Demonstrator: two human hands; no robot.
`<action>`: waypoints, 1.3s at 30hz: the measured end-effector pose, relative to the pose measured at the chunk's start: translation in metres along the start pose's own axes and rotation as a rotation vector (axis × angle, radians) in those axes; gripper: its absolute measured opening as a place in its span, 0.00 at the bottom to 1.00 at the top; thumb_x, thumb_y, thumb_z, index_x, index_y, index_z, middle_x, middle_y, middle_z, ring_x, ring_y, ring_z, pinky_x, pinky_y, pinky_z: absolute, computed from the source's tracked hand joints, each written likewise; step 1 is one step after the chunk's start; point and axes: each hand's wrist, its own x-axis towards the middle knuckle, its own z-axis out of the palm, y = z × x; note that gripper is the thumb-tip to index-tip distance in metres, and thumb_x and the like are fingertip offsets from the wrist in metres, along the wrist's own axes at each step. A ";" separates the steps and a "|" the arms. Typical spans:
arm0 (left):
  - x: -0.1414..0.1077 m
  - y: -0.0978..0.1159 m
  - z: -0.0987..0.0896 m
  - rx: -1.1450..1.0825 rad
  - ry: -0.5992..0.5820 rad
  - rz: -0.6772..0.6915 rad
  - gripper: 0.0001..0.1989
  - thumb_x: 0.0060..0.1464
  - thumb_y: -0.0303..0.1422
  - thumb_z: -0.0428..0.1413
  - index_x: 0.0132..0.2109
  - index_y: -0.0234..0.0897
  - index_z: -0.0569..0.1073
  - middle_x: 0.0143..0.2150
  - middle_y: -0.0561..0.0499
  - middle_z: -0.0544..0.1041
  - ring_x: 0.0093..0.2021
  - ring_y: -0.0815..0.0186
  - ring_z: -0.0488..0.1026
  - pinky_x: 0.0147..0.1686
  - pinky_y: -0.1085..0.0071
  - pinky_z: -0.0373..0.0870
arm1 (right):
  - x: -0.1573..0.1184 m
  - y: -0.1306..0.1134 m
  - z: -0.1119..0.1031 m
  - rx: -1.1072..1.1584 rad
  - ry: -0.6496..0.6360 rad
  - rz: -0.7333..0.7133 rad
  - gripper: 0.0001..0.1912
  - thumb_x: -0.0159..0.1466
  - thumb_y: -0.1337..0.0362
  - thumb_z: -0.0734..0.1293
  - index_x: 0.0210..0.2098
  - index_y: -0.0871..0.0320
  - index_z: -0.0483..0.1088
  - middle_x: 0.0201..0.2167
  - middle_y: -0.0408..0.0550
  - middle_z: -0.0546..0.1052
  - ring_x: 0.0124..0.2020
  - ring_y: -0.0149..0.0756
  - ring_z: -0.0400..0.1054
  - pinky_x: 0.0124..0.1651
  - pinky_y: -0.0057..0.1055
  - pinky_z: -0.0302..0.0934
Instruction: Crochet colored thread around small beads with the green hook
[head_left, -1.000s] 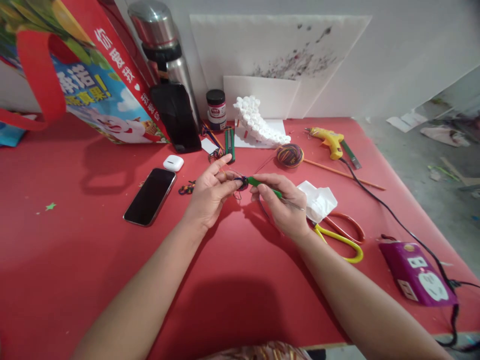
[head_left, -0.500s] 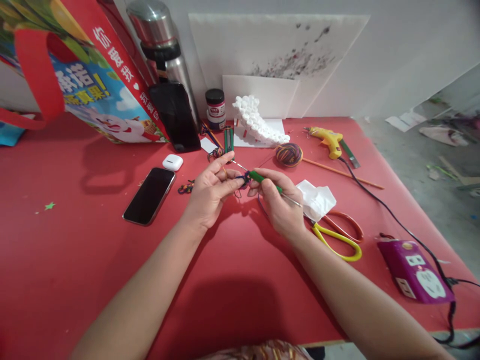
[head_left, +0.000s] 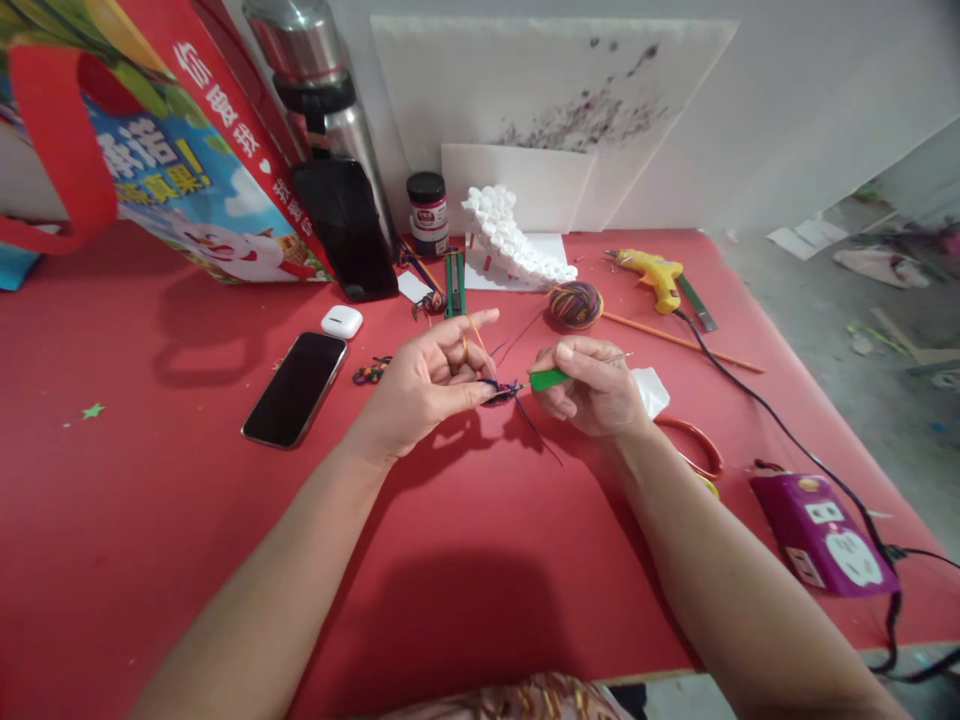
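Observation:
My left hand (head_left: 431,385) pinches a small dark, multicoloured crochet piece (head_left: 501,393) between thumb and fingers, its index finger stretched out with orange yarn (head_left: 478,335) running over it. My right hand (head_left: 589,388) is closed round the green handle of a crochet hook (head_left: 549,379); the hook's metal tip reaches the crochet piece. A dark yarn end (head_left: 540,435) hangs from the piece toward the lower right. The ball of multicoloured yarn (head_left: 574,305) lies behind my hands, and a short colourful crocheted strip (head_left: 371,371) rests left of my left hand.
A phone (head_left: 295,390) and white earphone case (head_left: 342,321) lie left. Right are a yellow glue gun (head_left: 654,279), an orange stick (head_left: 682,342), partly hidden scissors (head_left: 697,447) and a purple power block (head_left: 825,535). Behind stand a steel flask (head_left: 352,135) and a bag (head_left: 217,190).
My right hand has moved right and turned, with the hook's tip now pointing left into the piece. My left index finger has stretched out to the right, and the dark yarn end shows below.

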 end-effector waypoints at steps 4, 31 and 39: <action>-0.002 0.002 0.001 0.043 0.009 0.027 0.34 0.46 0.21 0.71 0.62 0.37 0.80 0.33 0.54 0.80 0.33 0.69 0.72 0.37 0.71 0.73 | -0.002 -0.001 -0.003 -0.017 0.007 -0.040 0.18 0.58 0.49 0.83 0.29 0.58 0.85 0.13 0.40 0.73 0.11 0.25 0.56 0.14 0.26 0.55; 0.001 -0.003 -0.002 0.035 0.122 0.017 0.35 0.44 0.24 0.72 0.62 0.37 0.80 0.33 0.54 0.79 0.34 0.68 0.73 0.39 0.69 0.73 | -0.001 -0.001 0.007 -0.040 0.143 -0.100 0.20 0.54 0.46 0.84 0.27 0.55 0.83 0.15 0.41 0.75 0.12 0.26 0.58 0.16 0.28 0.58; 0.002 -0.006 0.001 -0.023 0.134 -0.014 0.38 0.43 0.24 0.74 0.64 0.39 0.79 0.33 0.55 0.79 0.34 0.67 0.74 0.39 0.69 0.75 | -0.001 0.003 0.011 -0.039 0.133 -0.113 0.21 0.57 0.44 0.83 0.29 0.55 0.82 0.17 0.39 0.75 0.14 0.26 0.58 0.19 0.29 0.60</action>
